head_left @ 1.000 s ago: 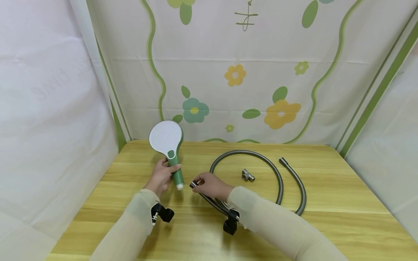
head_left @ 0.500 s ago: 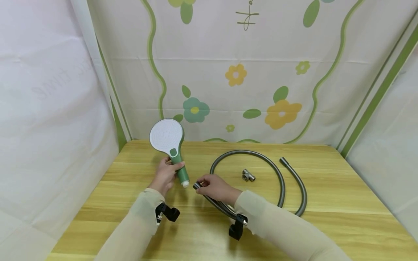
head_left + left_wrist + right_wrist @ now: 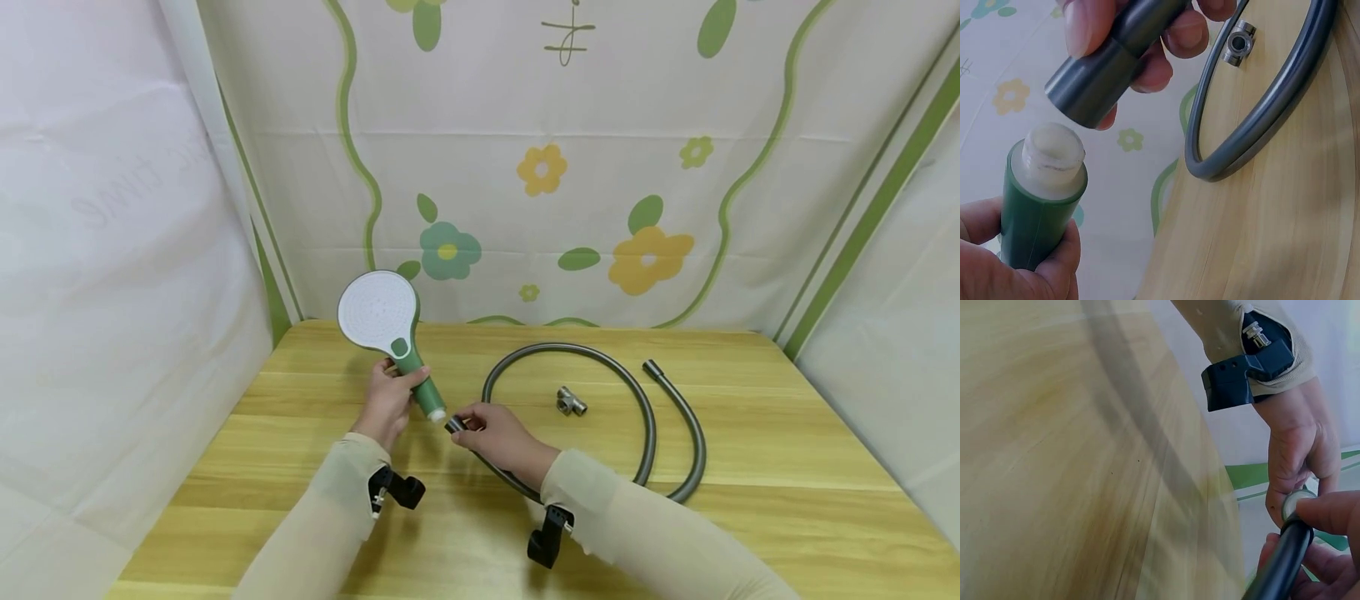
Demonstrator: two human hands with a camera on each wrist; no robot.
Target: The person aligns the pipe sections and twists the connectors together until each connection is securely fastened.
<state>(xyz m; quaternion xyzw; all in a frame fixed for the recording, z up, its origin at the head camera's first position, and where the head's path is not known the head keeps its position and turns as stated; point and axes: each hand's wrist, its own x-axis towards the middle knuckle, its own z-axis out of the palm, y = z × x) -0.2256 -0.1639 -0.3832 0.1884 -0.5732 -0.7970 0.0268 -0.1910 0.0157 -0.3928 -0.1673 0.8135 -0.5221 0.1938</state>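
Note:
My left hand [image 3: 387,402] grips the green handle of a shower head [image 3: 377,310], whose round white face is turned up toward me. At the handle's lower end is a white threaded neck [image 3: 1054,153]. My right hand [image 3: 501,439] pinches the dark end fitting [image 3: 1094,84] of a grey shower hose [image 3: 651,425] between thumb and fingers. In the left wrist view the fitting's mouth is tilted toward the neck, with a small gap between them. The hose loops behind my right forearm, its other end [image 3: 651,368] lying at the right.
A small metal tee fitting [image 3: 572,402] lies on the wooden table [image 3: 787,433] inside the hose loop. A flowered cloth wall [image 3: 480,150] rises behind the table's back edge, with white cloth at both sides. Black wrist cameras [image 3: 546,537] hang below my cuffs.
My left hand has shifted right and slightly away from me, tilting the shower head so its neck comes closer to the hose fitting. My right hand has moved slightly right with the fitting.

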